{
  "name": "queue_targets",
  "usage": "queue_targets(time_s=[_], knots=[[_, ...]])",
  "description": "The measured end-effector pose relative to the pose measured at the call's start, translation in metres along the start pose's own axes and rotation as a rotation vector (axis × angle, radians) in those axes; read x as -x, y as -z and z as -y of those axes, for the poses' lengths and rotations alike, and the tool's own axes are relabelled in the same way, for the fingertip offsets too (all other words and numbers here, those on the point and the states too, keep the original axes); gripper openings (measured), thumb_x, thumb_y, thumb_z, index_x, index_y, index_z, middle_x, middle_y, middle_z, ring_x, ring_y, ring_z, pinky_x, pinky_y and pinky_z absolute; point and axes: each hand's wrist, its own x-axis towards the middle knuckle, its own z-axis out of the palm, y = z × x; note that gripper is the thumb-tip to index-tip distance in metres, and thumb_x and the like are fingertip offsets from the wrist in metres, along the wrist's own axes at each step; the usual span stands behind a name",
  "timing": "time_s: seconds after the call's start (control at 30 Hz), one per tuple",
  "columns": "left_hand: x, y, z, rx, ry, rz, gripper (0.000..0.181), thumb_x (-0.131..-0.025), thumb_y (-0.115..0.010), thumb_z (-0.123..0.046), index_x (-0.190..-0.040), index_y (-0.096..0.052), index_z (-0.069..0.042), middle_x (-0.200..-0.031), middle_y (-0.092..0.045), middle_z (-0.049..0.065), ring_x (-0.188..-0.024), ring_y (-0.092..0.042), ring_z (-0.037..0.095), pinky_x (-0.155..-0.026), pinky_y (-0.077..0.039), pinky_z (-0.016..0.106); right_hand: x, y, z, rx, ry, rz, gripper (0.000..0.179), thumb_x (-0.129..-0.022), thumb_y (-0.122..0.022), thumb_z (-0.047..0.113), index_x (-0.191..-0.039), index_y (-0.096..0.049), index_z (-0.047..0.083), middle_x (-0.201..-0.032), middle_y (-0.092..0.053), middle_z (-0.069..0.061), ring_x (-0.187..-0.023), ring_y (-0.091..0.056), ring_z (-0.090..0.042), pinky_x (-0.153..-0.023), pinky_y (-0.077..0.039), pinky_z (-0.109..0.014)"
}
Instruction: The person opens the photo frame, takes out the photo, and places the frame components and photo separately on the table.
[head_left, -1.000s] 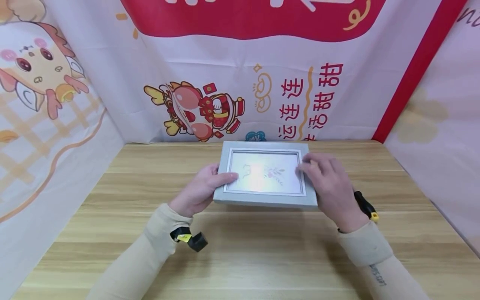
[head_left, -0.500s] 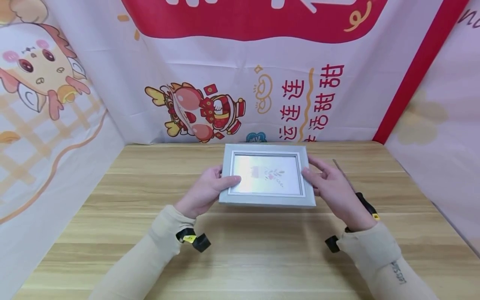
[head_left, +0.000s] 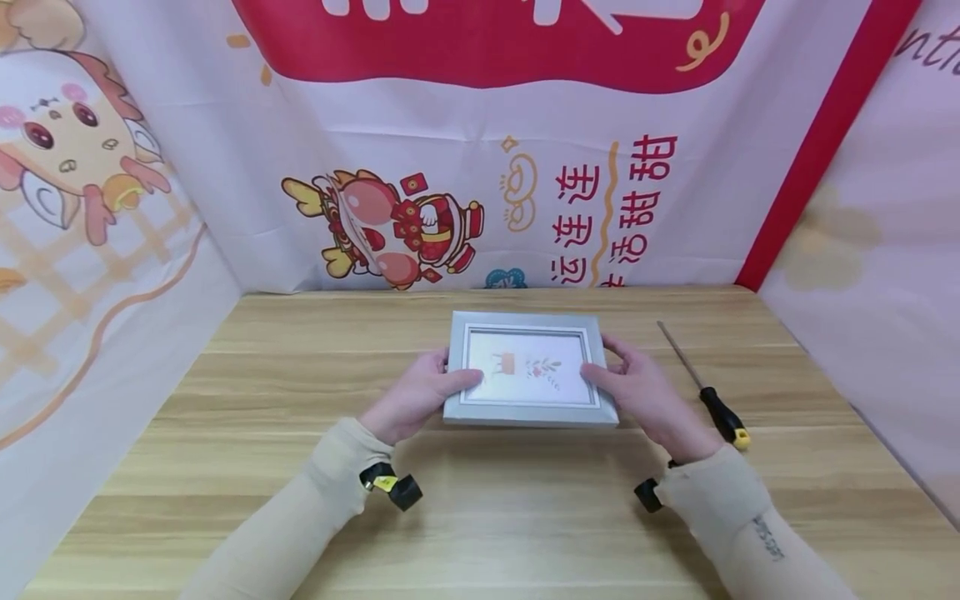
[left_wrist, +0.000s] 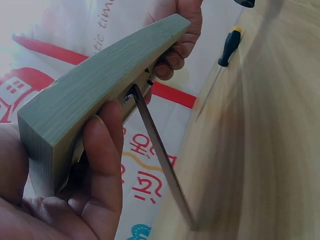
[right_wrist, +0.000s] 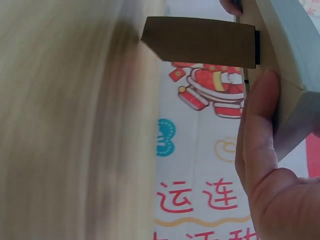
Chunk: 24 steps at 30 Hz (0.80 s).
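Observation:
A pale grey-green picture frame (head_left: 528, 412), tilted back with its front facing up, is held between both hands over the table. My left hand (head_left: 416, 396) grips its left side, thumb on the front, fingers behind. On the opposite side my right hand (head_left: 645, 396) grips it the same way. Behind the glass shows a white card with a small floral drawing. From the back of the picture frame (left_wrist: 100, 75) a brown stand leg (left_wrist: 162, 152) sticks out, its tip down at the tabletop. The right wrist view shows this stand leg (right_wrist: 205, 42) broadside.
A screwdriver (head_left: 720, 412) with a black and yellow handle lies on the wooden table (head_left: 510, 525), right of the right hand. Printed cloth (head_left: 450, 125) hangs at the back and both sides. Each wrist wears a small black camera.
The picture frame has come down and slightly nearer, tilting with both hands. My right fingers have shifted from its front corner to a grip on the side. The screwdriver is now fully uncovered.

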Motion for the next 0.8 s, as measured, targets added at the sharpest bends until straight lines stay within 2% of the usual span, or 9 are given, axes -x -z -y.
queue_targets(time_s=[0.17, 0.33, 0.43, 0.53, 0.67, 0.73, 0.8], knots=[[-0.005, 0.0, 0.011, -0.036, 0.068, -0.019, 0.055, -0.097, -0.066, -0.025, -0.143, -0.044, -0.005, -0.124, -0.064, 0.015, -0.099, -0.068, 0.026, -0.082, -0.057, 0.041, -0.008, -0.004, -0.01, 0.074, -0.048, 0.014, 0.075, -0.099, -0.062, 0.029, -0.158, -0.021, 0.006, -0.116, -0.065, -0.02, -0.09, -0.067, -0.021, -0.074, -0.056, -0.033], [-0.011, 0.001, 0.021, -0.087, 0.094, -0.022, 0.052, -0.098, -0.064, -0.022, -0.141, -0.045, -0.001, -0.118, -0.066, 0.016, -0.096, -0.068, 0.026, -0.079, -0.058, 0.041, -0.012, -0.007, -0.019, 0.061, -0.092, 0.06, 0.073, -0.1, -0.062, 0.027, -0.158, -0.022, 0.006, -0.118, -0.064, -0.021, -0.091, -0.067, -0.022, -0.076, -0.057, -0.038], [-0.014, 0.003, 0.026, -0.096, 0.104, -0.011, 0.048, -0.098, -0.062, -0.018, -0.139, -0.046, 0.002, -0.117, -0.066, 0.016, -0.097, -0.068, 0.026, -0.08, -0.058, 0.041, -0.013, -0.009, -0.023, 0.085, -0.082, 0.076, 0.071, -0.099, -0.062, 0.025, -0.156, -0.025, 0.006, -0.119, -0.064, -0.021, -0.093, -0.068, -0.022, -0.076, -0.058, -0.039], [-0.015, 0.006, 0.031, -0.107, 0.131, 0.009, 0.046, -0.098, -0.062, -0.017, -0.136, -0.047, 0.002, -0.117, -0.066, 0.018, -0.098, -0.068, 0.028, -0.078, -0.058, 0.043, -0.014, -0.011, -0.028, 0.177, -0.064, 0.08, 0.07, -0.098, -0.063, 0.028, -0.155, -0.029, 0.004, -0.123, -0.063, -0.02, -0.099, -0.066, -0.024, -0.081, -0.056, -0.04], [-0.012, 0.009, 0.033, -0.236, 0.163, 0.039, 0.043, -0.098, -0.063, -0.022, -0.132, -0.05, 0.0, -0.108, -0.067, 0.017, -0.083, -0.07, 0.029, -0.065, -0.059, 0.044, -0.012, -0.014, -0.031, 0.348, -0.03, 0.082, 0.066, -0.098, -0.062, 0.03, -0.152, -0.035, 0.002, -0.13, -0.059, -0.02, -0.11, -0.06, -0.028, -0.09, -0.052, -0.046], [-0.01, 0.009, 0.032, -0.348, 0.165, 0.05, 0.04, -0.097, -0.064, -0.025, -0.128, -0.052, -0.001, -0.098, -0.068, 0.015, -0.068, -0.069, 0.028, -0.056, -0.059, 0.042, -0.01, -0.015, -0.029, 0.409, -0.013, 0.08, 0.063, -0.099, -0.061, 0.029, -0.151, -0.038, 0.002, -0.128, -0.06, -0.019, -0.108, -0.06, -0.028, -0.088, -0.052, -0.045], [-0.007, 0.009, 0.03, -0.43, 0.163, 0.059, 0.039, -0.097, -0.064, -0.028, -0.124, -0.054, -0.002, -0.09, -0.069, 0.014, -0.057, -0.066, 0.026, -0.051, -0.057, 0.039, -0.008, -0.016, -0.028, 0.439, -0.011, 0.076, 0.061, -0.099, -0.061, 0.028, -0.15, -0.04, 0.003, -0.118, -0.063, -0.017, -0.099, -0.061, -0.026, -0.08, -0.054, -0.04]])
